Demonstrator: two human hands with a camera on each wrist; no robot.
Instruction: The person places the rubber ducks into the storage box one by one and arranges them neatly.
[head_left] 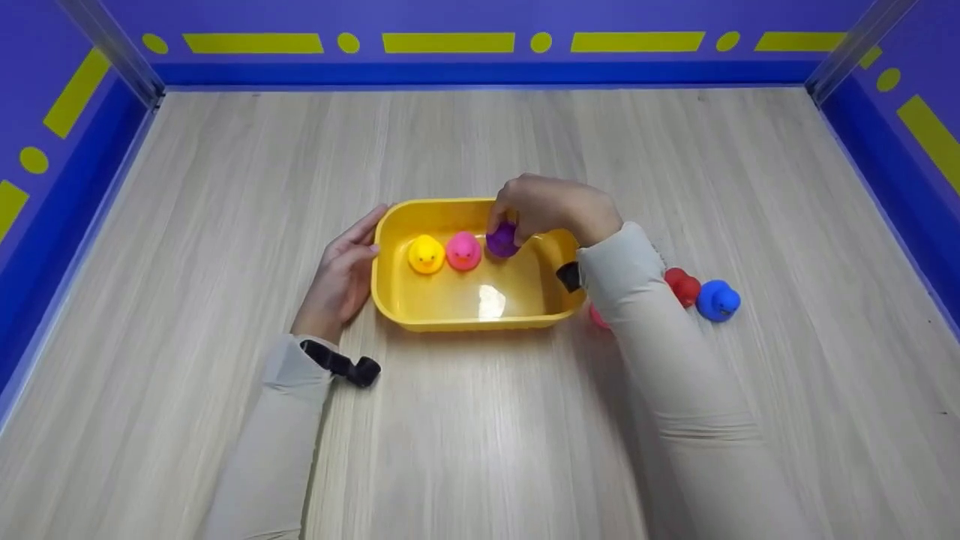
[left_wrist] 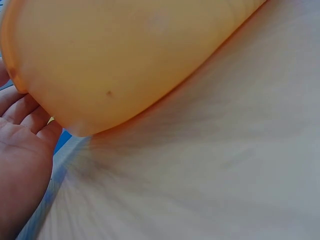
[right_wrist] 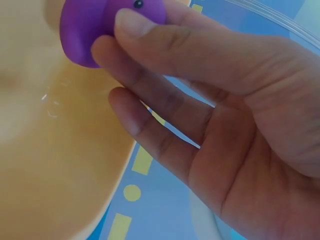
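My right hand (head_left: 559, 206) reaches over the far rim of a yellow plastic tub (head_left: 450, 324). Thumb and fingers pinch a purple rubber duck (head_left: 502, 240) inside it; the duck's dark eye shows in the right wrist view. A yellow rubber duck (head_left: 426, 255) and a pink rubber duck (head_left: 463, 251) sit side by side in the tub, left of the purple one. Along the tub's left outer wall rests my left hand (head_left: 346, 274), fingers extended toward the far corner and thumb near the rim. In the left wrist view, its fingers (left_wrist: 35, 117) touch the tub's side.
Right of the tub, a red rubber duck (head_left: 682, 286) and a blue rubber duck (head_left: 718, 301) stand on the wooden tabletop (head_left: 480, 435). Another pink item (head_left: 598, 316) is mostly hidden by my right sleeve. Blue and purple panels (head_left: 480, 73) border the table.
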